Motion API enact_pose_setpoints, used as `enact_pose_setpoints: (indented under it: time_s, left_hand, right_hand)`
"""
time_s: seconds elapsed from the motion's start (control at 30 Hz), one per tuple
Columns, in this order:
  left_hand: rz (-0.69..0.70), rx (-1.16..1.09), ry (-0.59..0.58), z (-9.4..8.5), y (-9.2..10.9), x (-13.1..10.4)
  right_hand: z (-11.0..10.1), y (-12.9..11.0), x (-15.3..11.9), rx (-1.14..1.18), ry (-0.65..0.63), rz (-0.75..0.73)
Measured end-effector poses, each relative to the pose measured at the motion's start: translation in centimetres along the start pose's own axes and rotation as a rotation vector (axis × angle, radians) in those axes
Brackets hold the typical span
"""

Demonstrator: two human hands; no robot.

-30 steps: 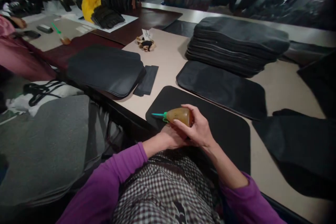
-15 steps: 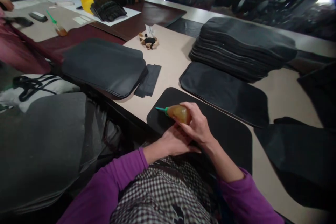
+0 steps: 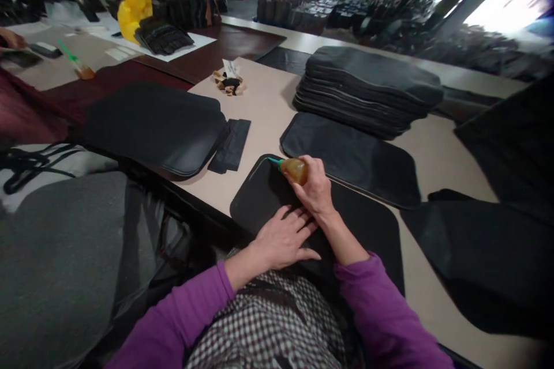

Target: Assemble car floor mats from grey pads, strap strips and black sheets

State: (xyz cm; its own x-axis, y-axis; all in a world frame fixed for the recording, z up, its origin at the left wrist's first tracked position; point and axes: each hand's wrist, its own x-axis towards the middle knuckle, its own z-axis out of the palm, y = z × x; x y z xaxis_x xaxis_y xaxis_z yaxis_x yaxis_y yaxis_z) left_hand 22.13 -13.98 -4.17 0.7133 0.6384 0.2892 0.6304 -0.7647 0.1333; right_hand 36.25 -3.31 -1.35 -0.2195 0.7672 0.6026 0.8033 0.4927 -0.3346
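My right hand (image 3: 315, 187) is wrapped round a glue bottle (image 3: 296, 170) with amber contents and a green nozzle. The bottle lies nearly level, its nozzle tip at the far left edge of a black rounded panel (image 3: 363, 225). A thin pale line runs along the panel's left edge, close to that tip. Flat on the same panel, fingers spread, rests my left hand (image 3: 283, 237); its fingertips come close to the right wrist. Beyond lies another black panel (image 3: 352, 158), with a tall stack of black panels (image 3: 363, 89) behind it.
To the left are a pile of black panels (image 3: 156, 127) and dark strips (image 3: 230, 144). Scraps (image 3: 229, 82) lie farther back. A second glue bottle (image 3: 82, 69) stands near another person's hand (image 3: 12, 39). Large dark sheets (image 3: 485, 259) cover the table's right side.
My left hand has turned palm down and spread onto the panel. The right hand has brought the bottle's nozzle to the panel's far left edge, where a pale line now shows. The view has shifted.
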Motion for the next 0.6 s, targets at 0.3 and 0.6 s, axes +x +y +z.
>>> enact_pose_setpoints:
  time_s: [0.3,0.6]
  left_hand:
    - [0.001,0.029,-0.015,0.1,0.0,-0.1]
    - [-0.004,0.032,-0.054,0.1,0.1,0.0]
  right_hand:
    - [-6.6,4.2,-4.1,-0.161,0.025,0.135]
    - [-16.8,9.5,-14.0,-0.317,0.143,0.447]
